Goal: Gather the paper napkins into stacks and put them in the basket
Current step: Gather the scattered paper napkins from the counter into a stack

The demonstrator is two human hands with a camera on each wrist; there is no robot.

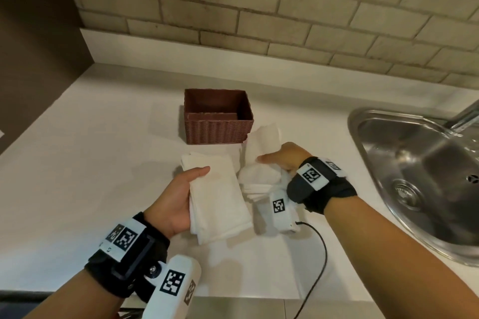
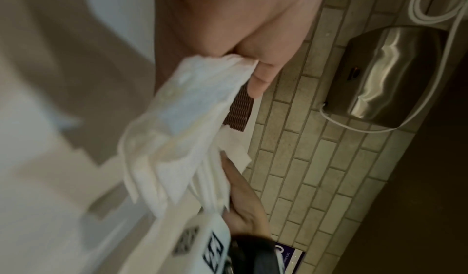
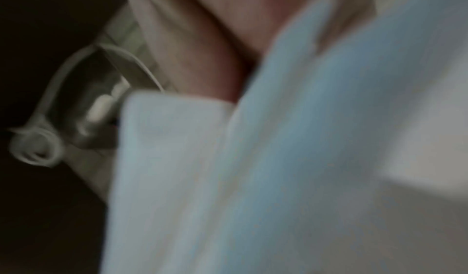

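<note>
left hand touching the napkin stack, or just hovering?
Touching. In the head view the left hand holds the napkin stack, thumb pressed across its top. The left wrist view shows the thumb clamped on the paper edge.

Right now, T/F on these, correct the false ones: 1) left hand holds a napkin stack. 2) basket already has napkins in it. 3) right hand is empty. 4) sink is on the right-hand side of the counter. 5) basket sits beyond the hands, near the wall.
1) True: the left hand grips a napkin stack.
2) False: the basket shows only its brown inside, no napkins.
3) False: the right hand holds more napkins.
4) True: the sink lies to the right.
5) True: the basket stands past both hands, toward the brick wall.
</note>
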